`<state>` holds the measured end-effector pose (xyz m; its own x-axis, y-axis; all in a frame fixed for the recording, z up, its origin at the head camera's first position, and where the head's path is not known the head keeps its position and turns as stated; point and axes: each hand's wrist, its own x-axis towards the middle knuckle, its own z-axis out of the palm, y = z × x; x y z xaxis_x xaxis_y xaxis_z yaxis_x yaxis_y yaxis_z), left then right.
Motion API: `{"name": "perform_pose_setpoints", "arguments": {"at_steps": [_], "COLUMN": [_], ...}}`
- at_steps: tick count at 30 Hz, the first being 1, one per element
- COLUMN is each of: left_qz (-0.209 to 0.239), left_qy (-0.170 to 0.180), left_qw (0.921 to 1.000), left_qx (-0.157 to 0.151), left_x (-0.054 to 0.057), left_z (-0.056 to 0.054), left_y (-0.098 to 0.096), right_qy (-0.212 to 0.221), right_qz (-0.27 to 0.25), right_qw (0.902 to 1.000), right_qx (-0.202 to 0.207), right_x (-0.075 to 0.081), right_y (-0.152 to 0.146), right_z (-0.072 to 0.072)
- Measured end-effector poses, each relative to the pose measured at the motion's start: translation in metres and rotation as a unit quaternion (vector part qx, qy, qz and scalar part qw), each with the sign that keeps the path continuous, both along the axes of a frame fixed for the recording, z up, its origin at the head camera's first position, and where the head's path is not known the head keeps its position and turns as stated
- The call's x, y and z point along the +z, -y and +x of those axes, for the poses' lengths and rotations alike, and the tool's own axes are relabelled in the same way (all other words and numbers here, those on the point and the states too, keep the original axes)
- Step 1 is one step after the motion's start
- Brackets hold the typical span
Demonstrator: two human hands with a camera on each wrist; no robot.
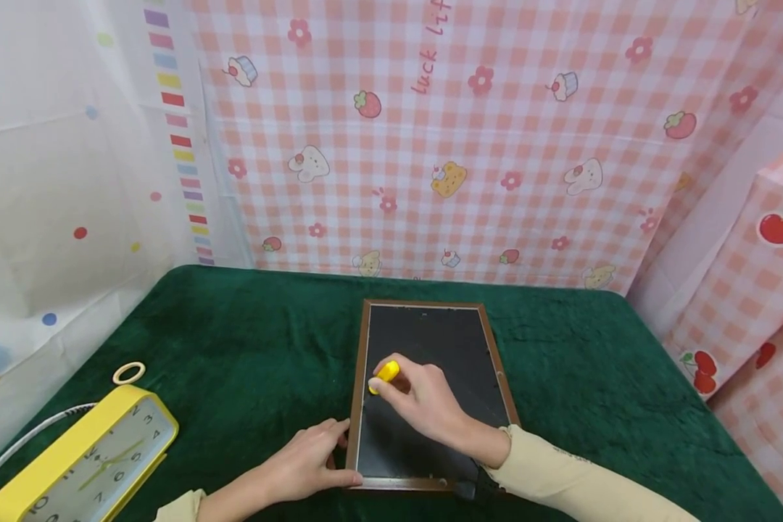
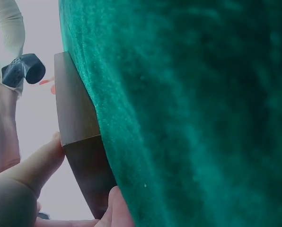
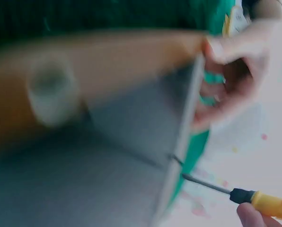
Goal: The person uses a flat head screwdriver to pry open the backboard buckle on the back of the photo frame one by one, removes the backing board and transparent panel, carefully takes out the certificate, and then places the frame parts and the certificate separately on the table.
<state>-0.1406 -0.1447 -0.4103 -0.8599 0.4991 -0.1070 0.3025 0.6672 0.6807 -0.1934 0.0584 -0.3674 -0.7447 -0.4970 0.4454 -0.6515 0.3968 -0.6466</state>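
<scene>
A picture frame lies with its black backing upward and its brown wooden border around it. At its near left corner my left hand grips the border, thumb on the near edge and fingers along the left side. Over the left part of the backing, my right hand pinches the yellow handle of a screwdriver. In the right wrist view the screwdriver's thin shaft points at a small dark tab along the frame's inner edge, its tip close beside it.
A dark green cloth covers the table. At the left stand a yellow clock, a pale ring and a white-and-dark cable. Checked pink curtain hangs behind.
</scene>
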Motion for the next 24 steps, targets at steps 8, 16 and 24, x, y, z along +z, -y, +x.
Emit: {"name": "perform_pose_setpoints", "arguments": {"at_steps": [8,16,24], "left_qz": [-0.004,-0.005,0.005], "left_qy": [0.002,0.003,0.002], "left_qw": [1.0000,0.9999,0.9998], "left_qx": [-0.004,-0.010,-0.020], "left_x": [0.002,0.001,0.001], "left_z": [0.000,-0.001,-0.003], "left_y": [-0.001,-0.001,0.003], "right_qy": [-0.013,0.074,0.135], "right_qz": [-0.042,-0.096,-0.144], "right_qw": [0.9986,0.9902,0.9747], "right_qx": [-0.029,-0.070,-0.106], "right_x": [0.015,0.027,0.018], "right_y": [-0.022,-0.043,-0.071], "right_z": [-0.012,-0.009,-0.021]}}
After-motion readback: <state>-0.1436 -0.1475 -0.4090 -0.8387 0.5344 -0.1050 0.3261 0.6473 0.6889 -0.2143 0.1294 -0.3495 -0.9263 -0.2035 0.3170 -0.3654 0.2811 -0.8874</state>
